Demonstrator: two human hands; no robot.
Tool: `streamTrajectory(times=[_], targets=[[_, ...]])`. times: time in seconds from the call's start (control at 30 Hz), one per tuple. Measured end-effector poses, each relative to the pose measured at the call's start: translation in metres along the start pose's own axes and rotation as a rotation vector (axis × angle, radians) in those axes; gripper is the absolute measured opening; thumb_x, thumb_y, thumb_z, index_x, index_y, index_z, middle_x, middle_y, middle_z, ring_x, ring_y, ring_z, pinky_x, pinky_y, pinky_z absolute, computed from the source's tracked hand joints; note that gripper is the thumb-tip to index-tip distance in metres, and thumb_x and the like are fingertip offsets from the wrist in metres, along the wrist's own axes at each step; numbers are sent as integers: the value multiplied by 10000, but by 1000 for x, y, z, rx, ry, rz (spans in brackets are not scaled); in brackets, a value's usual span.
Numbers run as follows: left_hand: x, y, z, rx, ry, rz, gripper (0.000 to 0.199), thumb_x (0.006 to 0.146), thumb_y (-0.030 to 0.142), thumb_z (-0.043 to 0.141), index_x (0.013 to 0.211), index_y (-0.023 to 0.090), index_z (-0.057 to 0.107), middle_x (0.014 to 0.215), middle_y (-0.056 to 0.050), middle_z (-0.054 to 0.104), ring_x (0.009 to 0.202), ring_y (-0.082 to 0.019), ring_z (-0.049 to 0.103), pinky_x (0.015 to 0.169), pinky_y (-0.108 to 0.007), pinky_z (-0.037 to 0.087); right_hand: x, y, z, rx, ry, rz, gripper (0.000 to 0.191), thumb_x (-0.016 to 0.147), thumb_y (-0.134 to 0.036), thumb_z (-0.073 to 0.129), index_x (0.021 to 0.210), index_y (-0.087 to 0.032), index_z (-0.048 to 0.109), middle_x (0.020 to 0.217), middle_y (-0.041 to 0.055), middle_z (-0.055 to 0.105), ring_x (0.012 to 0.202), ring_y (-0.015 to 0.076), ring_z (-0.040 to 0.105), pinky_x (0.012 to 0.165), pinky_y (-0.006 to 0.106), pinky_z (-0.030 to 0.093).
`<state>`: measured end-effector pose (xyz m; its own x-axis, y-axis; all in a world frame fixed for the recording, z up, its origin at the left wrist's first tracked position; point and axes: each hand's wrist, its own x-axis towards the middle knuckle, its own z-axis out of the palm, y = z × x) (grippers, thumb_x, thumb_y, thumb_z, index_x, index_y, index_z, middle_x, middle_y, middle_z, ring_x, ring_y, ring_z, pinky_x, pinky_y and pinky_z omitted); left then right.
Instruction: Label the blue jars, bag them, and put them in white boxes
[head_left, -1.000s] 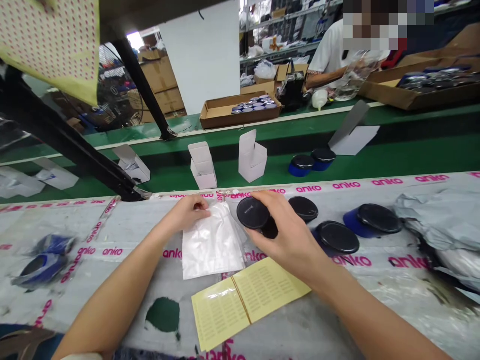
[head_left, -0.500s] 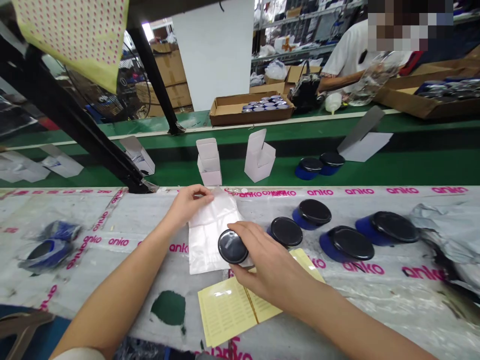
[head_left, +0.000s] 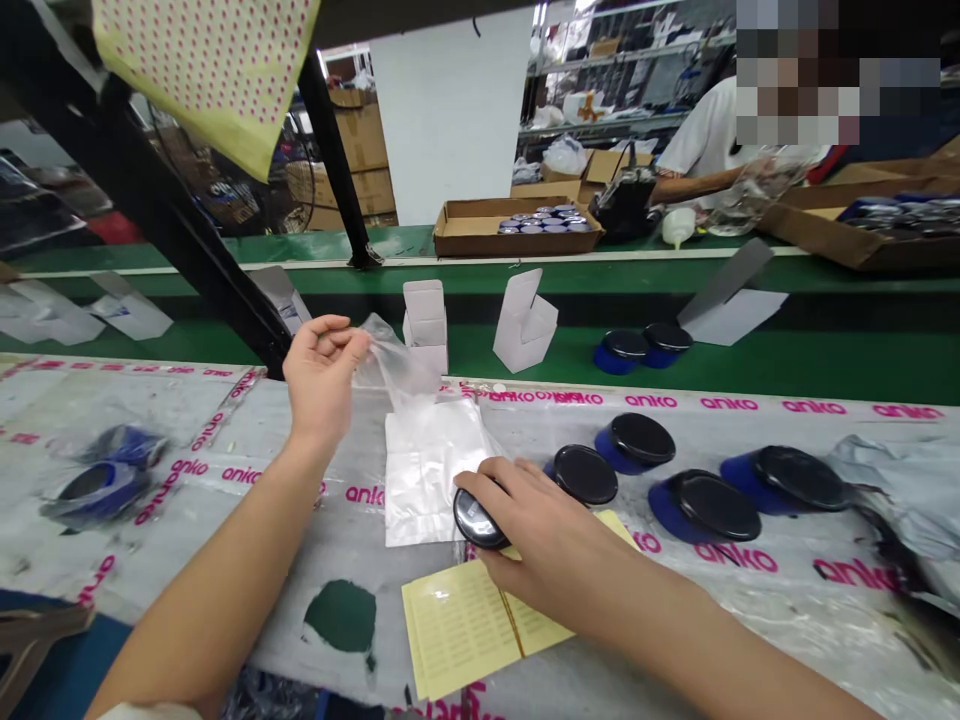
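Observation:
My left hand (head_left: 324, 365) pinches the top of a thin clear plastic bag (head_left: 401, 372) and holds it up off a stack of flat bags (head_left: 431, 465). The stack lies on the covered table. My right hand (head_left: 517, 515) is closed around a round jar with a glossy black lid (head_left: 478, 518), at the stack's lower right corner. Yellow label sheets (head_left: 480, 620) lie below that hand, partly hidden by it. Just right of the hand stands a blue jar with a black lid (head_left: 585, 474), with several more beyond it.
Behind the table edge, open white boxes (head_left: 525, 325) and two jars (head_left: 621, 350) stand on a green surface (head_left: 840, 350). Bagged blue items (head_left: 101, 490) lie at left. A black post (head_left: 187, 230) slants across the left. A person in white (head_left: 701, 135) is at back right.
My left hand has moved left and up, lifting a clear bag from the stack. The jar in my right hand has shifted slightly right and tilted.

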<state>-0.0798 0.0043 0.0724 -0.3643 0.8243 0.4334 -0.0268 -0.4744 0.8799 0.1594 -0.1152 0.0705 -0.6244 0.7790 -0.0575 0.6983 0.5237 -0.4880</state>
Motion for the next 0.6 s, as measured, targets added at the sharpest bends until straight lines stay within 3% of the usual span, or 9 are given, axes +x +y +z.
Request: streamTrajectory(times=[0.1,0.2,0.27,0.37,0.47,0.6], targets=[[-12,12,6,-13,-177,-184,427,639,213,895,1002,195,672,719,23,722,628,-121,651,619,-242,535,7,-2,-15,124,62,13,672,789,-283,848,1384,-192,548,1360,158,627,1263,370,600,995,533,551],[-31,21,16,-64,-309,-344,446,609,254,933,985,189,701,708,25,712,614,-118,648,608,-247,546,30,-3,-29,233,324,100,484,880,-407,771,1287,-217,591,1255,119,674,1133,299,658,896,453,565],[-40,25,21,-116,-347,-430,454,573,278,966,938,187,712,711,22,711,625,-112,652,614,-240,553,51,-2,-33,247,463,130,354,891,-379,757,1174,-209,630,1109,88,703,993,263,675,795,396,549],[-44,29,23,-149,-365,-520,435,557,349,986,848,182,709,738,1,723,674,-132,680,650,-265,586,74,4,-34,268,547,67,59,912,-203,683,970,-204,671,910,33,722,832,206,665,705,321,494],[-41,28,21,-150,-371,-535,417,596,419,964,797,179,689,758,-16,728,725,-169,706,730,-354,636,80,10,-33,277,560,22,191,936,-114,563,874,-218,711,857,18,760,780,195,683,699,318,482],[-38,24,20,-176,-308,-531,452,581,360,976,805,190,622,760,1,733,804,-192,736,785,-395,655,73,12,-34,196,662,28,230,950,-138,564,1086,-223,729,1054,76,779,951,258,714,806,372,516]])
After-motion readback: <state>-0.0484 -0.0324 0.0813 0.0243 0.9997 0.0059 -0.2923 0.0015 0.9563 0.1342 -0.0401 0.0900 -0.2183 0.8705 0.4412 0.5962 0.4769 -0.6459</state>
